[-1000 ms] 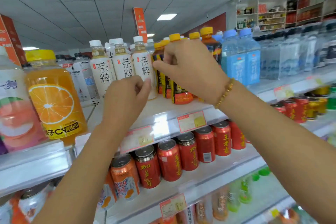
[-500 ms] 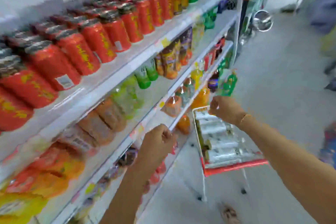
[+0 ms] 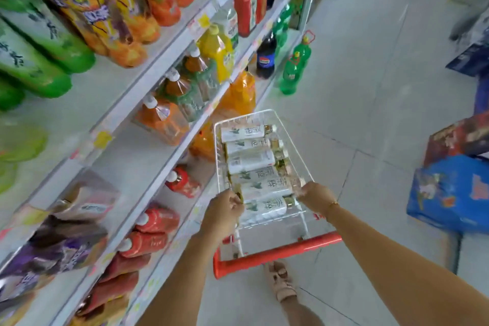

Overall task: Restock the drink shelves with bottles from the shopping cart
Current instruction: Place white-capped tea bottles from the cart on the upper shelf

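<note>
A white wire shopping cart [image 3: 244, 114] with a red handle [image 3: 277, 253] stands in the aisle below me. Several white-labelled tea bottles [image 3: 248, 160] lie across its basket in a row. Both my hands are down in the basket at one of the nearer tea bottles [image 3: 264, 188]. My left hand [image 3: 225, 210] has its fingers curled on the bottle's base end. My right hand [image 3: 315, 196], with a thin bracelet at the wrist, closes on its neck end. The bottle still lies among the others.
Drink shelves [image 3: 148, 79] run along the left, with green, orange, yellow and red bottles. Two green bottles [image 3: 292, 71] stand on the floor past the cart. Blue and dark cartons [image 3: 449, 193] are stacked on the floor at the right. A sandalled foot [image 3: 280, 283] is behind the cart.
My view swung from the top shelf down to the cart. Both hands left the shelf bottles, dropped to the basket and closed on a tea bottle.
</note>
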Action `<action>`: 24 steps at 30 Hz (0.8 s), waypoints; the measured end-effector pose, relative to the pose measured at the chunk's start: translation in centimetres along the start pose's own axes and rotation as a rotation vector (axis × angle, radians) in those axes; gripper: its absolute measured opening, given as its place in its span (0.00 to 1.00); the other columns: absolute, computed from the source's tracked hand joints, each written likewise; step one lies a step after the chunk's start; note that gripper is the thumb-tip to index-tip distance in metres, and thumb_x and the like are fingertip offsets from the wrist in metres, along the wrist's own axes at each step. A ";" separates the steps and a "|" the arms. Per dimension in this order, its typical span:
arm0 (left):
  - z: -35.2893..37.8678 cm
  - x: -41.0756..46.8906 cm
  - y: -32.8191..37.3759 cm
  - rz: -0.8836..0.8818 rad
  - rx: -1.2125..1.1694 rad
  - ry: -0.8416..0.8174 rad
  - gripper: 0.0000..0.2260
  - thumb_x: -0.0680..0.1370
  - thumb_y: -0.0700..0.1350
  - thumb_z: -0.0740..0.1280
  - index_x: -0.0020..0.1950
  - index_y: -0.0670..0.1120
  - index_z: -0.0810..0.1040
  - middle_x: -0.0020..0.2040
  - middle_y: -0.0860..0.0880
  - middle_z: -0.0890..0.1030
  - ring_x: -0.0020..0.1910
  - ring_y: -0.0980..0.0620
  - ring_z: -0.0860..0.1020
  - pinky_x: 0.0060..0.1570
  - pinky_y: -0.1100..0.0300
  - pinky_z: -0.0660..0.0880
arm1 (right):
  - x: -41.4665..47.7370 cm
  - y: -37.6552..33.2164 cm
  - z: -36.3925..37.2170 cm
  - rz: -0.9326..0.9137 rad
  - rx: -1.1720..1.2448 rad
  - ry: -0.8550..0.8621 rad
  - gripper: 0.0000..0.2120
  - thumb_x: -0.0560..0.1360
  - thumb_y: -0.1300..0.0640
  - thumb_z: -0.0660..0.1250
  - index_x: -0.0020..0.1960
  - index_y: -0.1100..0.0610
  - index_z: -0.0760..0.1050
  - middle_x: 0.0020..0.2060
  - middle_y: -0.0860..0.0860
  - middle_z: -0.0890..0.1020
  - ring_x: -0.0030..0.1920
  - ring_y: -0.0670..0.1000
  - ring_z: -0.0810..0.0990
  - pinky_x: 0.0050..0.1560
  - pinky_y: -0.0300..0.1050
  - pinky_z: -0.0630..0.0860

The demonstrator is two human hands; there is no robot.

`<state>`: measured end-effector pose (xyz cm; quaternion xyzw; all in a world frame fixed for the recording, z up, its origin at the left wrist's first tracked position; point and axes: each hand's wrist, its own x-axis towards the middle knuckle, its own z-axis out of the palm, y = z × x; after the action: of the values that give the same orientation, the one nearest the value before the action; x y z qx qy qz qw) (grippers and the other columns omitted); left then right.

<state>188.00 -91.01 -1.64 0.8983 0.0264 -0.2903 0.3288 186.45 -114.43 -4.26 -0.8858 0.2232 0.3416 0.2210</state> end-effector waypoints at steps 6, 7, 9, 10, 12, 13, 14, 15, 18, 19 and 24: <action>6.5 9.6 0.3 0.067 0.207 -0.092 0.17 0.75 0.40 0.68 0.64 0.43 0.72 0.62 0.46 0.74 0.60 0.49 0.75 0.53 0.62 0.68 | 6.5 1.4 3.4 -0.059 -0.056 -0.089 0.17 0.78 0.53 0.57 0.64 0.59 0.73 0.63 0.55 0.75 0.64 0.53 0.73 0.64 0.44 0.68; 7.6 10.7 0.6 0.084 0.255 -0.127 0.19 0.75 0.40 0.69 0.65 0.44 0.71 0.62 0.46 0.74 0.60 0.48 0.75 0.54 0.62 0.69 | 7.1 1.7 3.9 -0.058 -0.045 -0.092 0.18 0.78 0.52 0.58 0.63 0.59 0.73 0.62 0.55 0.76 0.63 0.53 0.74 0.64 0.44 0.68; 9.5 12.3 1.0 0.114 0.352 -0.216 0.26 0.72 0.40 0.71 0.69 0.47 0.68 0.63 0.44 0.73 0.57 0.49 0.76 0.55 0.59 0.73 | 8.2 2.6 5.0 -0.030 -0.038 -0.121 0.18 0.78 0.52 0.58 0.63 0.61 0.72 0.58 0.57 0.78 0.59 0.54 0.76 0.60 0.44 0.70; 10.3 12.9 1.1 0.131 0.390 -0.242 0.30 0.71 0.40 0.72 0.71 0.51 0.67 0.64 0.44 0.73 0.58 0.49 0.76 0.55 0.59 0.73 | 8.6 3.0 5.4 -0.013 -0.043 -0.148 0.18 0.78 0.53 0.58 0.62 0.62 0.72 0.57 0.58 0.79 0.57 0.55 0.77 0.58 0.44 0.71; 11.4 13.7 1.2 0.155 0.491 -0.223 0.34 0.70 0.40 0.74 0.72 0.56 0.64 0.65 0.46 0.72 0.62 0.49 0.73 0.58 0.58 0.71 | 9.6 3.5 6.1 0.014 -0.033 -0.211 0.15 0.76 0.58 0.59 0.60 0.63 0.73 0.55 0.59 0.80 0.56 0.55 0.78 0.55 0.44 0.73; 11.9 14.0 1.3 0.156 0.556 -0.196 0.34 0.69 0.42 0.74 0.72 0.54 0.64 0.65 0.46 0.72 0.63 0.49 0.72 0.60 0.57 0.71 | 10.0 3.7 6.2 0.033 -0.054 -0.231 0.15 0.75 0.60 0.58 0.60 0.62 0.73 0.56 0.58 0.80 0.56 0.55 0.78 0.54 0.44 0.74; 12.3 14.2 1.3 0.154 0.615 -0.169 0.33 0.69 0.44 0.75 0.72 0.51 0.65 0.65 0.46 0.72 0.63 0.48 0.71 0.61 0.56 0.70 | 10.7 3.9 6.7 0.032 -0.068 -0.258 0.15 0.75 0.60 0.58 0.60 0.62 0.73 0.57 0.58 0.79 0.56 0.55 0.78 0.54 0.43 0.73; 12.6 14.4 1.3 0.152 0.664 -0.144 0.33 0.69 0.44 0.75 0.72 0.50 0.65 0.65 0.46 0.72 0.62 0.48 0.71 0.60 0.56 0.71 | 10.9 3.7 6.5 0.029 -0.044 -0.282 0.15 0.76 0.59 0.58 0.61 0.62 0.72 0.58 0.57 0.79 0.56 0.55 0.77 0.54 0.43 0.73; 12.9 15.1 1.4 0.123 0.703 -0.162 0.35 0.68 0.45 0.76 0.71 0.46 0.65 0.64 0.45 0.72 0.61 0.47 0.72 0.58 0.55 0.73 | 11.9 4.1 6.8 0.025 0.084 -0.389 0.15 0.79 0.63 0.57 0.65 0.62 0.70 0.60 0.57 0.76 0.59 0.56 0.75 0.58 0.43 0.71; 12.5 15.2 1.4 0.108 0.704 -0.177 0.36 0.67 0.46 0.77 0.71 0.43 0.64 0.64 0.44 0.71 0.61 0.46 0.72 0.58 0.54 0.74 | 11.8 4.1 6.8 0.055 0.121 -0.442 0.16 0.79 0.64 0.57 0.66 0.62 0.70 0.61 0.57 0.76 0.61 0.56 0.75 0.60 0.44 0.71; 9.0 14.1 0.2 0.061 0.509 -0.028 0.35 0.64 0.49 0.77 0.65 0.43 0.65 0.61 0.46 0.72 0.58 0.48 0.72 0.52 0.57 0.74 | 12.5 3.8 7.0 0.152 0.269 -0.451 0.18 0.76 0.55 0.65 0.63 0.62 0.73 0.61 0.54 0.76 0.62 0.55 0.74 0.56 0.43 0.71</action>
<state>195.19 -98.67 -14.69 0.9485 -0.0793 -0.2897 0.1009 189.19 -116.72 -18.59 -0.7308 0.2776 0.5131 0.3544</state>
